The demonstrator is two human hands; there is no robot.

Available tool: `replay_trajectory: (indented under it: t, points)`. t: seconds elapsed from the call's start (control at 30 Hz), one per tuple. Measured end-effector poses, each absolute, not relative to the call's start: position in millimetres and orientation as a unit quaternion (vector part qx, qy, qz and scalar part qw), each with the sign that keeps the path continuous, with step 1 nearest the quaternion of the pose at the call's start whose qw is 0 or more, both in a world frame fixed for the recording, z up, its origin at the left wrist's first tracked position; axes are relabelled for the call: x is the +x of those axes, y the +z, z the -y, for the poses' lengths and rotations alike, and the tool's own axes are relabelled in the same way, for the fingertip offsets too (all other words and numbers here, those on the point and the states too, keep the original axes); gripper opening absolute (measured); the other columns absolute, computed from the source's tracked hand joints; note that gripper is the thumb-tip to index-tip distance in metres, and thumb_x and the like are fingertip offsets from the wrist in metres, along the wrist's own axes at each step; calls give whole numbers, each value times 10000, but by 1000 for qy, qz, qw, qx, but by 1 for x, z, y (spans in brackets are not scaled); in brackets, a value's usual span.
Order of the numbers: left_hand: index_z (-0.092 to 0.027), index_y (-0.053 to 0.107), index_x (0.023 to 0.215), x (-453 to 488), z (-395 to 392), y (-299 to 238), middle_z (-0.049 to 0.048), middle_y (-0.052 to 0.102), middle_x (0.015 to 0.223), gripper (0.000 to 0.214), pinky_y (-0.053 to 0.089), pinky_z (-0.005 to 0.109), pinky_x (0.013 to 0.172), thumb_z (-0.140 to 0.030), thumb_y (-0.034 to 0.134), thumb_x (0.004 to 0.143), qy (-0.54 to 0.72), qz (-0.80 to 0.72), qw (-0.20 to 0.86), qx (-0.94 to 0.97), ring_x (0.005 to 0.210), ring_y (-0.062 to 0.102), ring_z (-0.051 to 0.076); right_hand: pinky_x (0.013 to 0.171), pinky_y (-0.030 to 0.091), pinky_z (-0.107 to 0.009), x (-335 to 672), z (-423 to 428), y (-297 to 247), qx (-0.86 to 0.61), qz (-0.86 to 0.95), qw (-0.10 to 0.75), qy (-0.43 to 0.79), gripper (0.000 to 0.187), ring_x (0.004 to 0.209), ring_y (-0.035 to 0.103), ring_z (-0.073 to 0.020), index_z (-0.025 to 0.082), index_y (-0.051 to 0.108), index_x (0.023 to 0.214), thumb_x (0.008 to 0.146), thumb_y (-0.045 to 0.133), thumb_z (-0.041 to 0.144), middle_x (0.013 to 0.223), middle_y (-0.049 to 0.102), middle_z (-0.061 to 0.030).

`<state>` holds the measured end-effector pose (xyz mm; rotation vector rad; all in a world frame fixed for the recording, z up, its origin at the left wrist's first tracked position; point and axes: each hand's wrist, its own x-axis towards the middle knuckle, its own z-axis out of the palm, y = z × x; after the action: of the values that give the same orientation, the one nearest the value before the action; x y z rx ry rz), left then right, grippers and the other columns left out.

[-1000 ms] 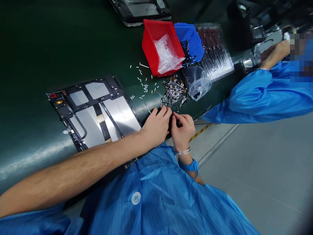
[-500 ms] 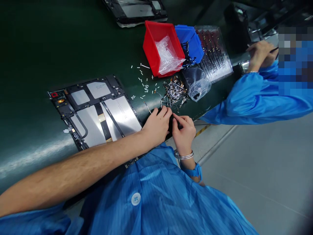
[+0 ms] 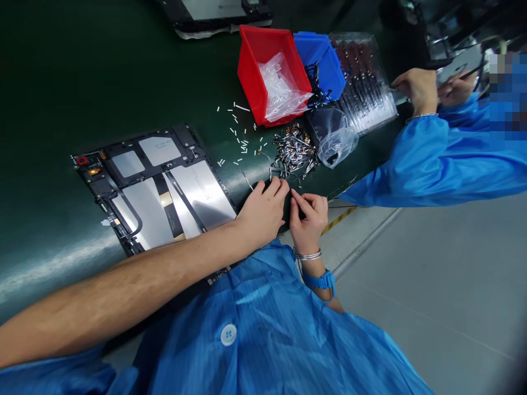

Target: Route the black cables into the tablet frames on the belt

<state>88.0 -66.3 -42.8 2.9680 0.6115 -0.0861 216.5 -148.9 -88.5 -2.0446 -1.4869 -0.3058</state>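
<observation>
My left hand (image 3: 262, 214) rests at the table's near edge, its fingers bent and close together, tips pointing down. Whatever lies under them is hidden. Just beyond those fingertips lie a couple of loose short cables (image 3: 246, 179) with small end connectors. Close by on the right, my right hand (image 3: 309, 219) pinches thumb against index finger; anything between them is too small to make out. A heap of short cables with metal ends (image 3: 294, 151) lies just past both hands. Under my left forearm sits an opened tablet-like device (image 3: 197, 192) with silver battery plates and a black frame.
Small white strips (image 3: 244, 145) are scattered left of the heap. Behind stand a red bin (image 3: 251, 77) with a clear bag, a blue bin (image 3: 319, 49) with black cables, and a clear tray (image 3: 370, 109). A co-worker's hand (image 3: 420, 90) works at right.
The view has shifted slightly, so the device sits a little further left. My hands stay almost in place, close together. The co-worker's hands have moved, and a pale plate shows by them.
</observation>
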Motion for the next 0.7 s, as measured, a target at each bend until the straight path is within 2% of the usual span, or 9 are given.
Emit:
replay_trajectory:
  t: [0.3, 0.53, 0.6, 0.7]
  points:
    - [-18, 434, 1413, 87, 67, -42, 197, 401, 1458, 615, 340, 422, 1051, -419, 461, 948, -32, -198, 59, 978, 1324, 346, 340, 672, 439, -322, 206, 152, -87, -765, 570, 247, -168, 260, 767, 512, -180, 240, 732, 1027, 915, 497, 228, 794, 586, -50]
    - [-26, 412, 1429, 87, 66, -42, 189, 398, 1463, 624, 324, 415, 1066, -414, 469, 944, -31, -204, 67, 976, 1333, 340, 328, 649, 414, -331, 215, 152, -76, -772, 595, 179, -134, 296, 789, 507, -195, 258, 738, 991, 882, 474, 181, 822, 614, -55]
    - [-23, 441, 1408, 87, 66, -42, 189, 395, 1467, 608, 321, 417, 1067, -413, 473, 942, -30, -205, 73, 976, 1337, 334, 329, 659, 434, -333, 221, 151, -74, -762, 605, 206, -106, 284, 789, 525, -193, 245, 737, 985, 889, 475, 189, 828, 630, -57]
    - [9, 445, 1387, 86, 63, -37, 202, 427, 1436, 596, 355, 405, 1043, -383, 484, 939, -19, -214, 113, 970, 1314, 365, 326, 646, 468, -313, 230, 151, -73, -758, 579, 291, -78, 224, 760, 568, -174, 215, 732, 951, 900, 514, 230, 812, 653, -46]
